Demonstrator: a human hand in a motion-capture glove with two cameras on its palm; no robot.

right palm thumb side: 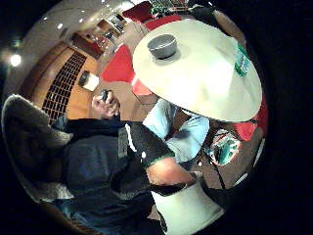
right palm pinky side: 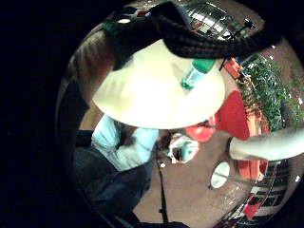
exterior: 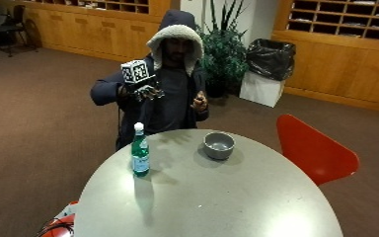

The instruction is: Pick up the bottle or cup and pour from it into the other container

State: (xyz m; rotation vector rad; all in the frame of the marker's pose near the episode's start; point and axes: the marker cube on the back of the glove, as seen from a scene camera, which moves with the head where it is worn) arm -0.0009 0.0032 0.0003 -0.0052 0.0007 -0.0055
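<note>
A green bottle [exterior: 139, 150] with a white cap stands upright on the left part of the round pale table [exterior: 242, 207]. A grey bowl [exterior: 219, 144] sits toward the table's far side, right of the bottle. My gloved right hand [exterior: 145, 92] hangs in the air in front of the person's chest, well above and behind the bottle, with relaxed fingers and nothing in it. The little finger side palm view looks down on the table [right palm pinky side: 152, 104] and bottle [right palm pinky side: 195, 73] from a distance. The bowl [right palm thumb side: 162, 45] and bottle [right palm thumb side: 241, 61] appear in the thumb side view.
The person's bare left hand [exterior: 199, 102] is held up near the chest, away from the table. A red chair [exterior: 311, 150] stands at the table's right. A red bag [exterior: 61, 227] lies on the floor by the table's left front. A plant and bin [exterior: 268, 71] stand behind.
</note>
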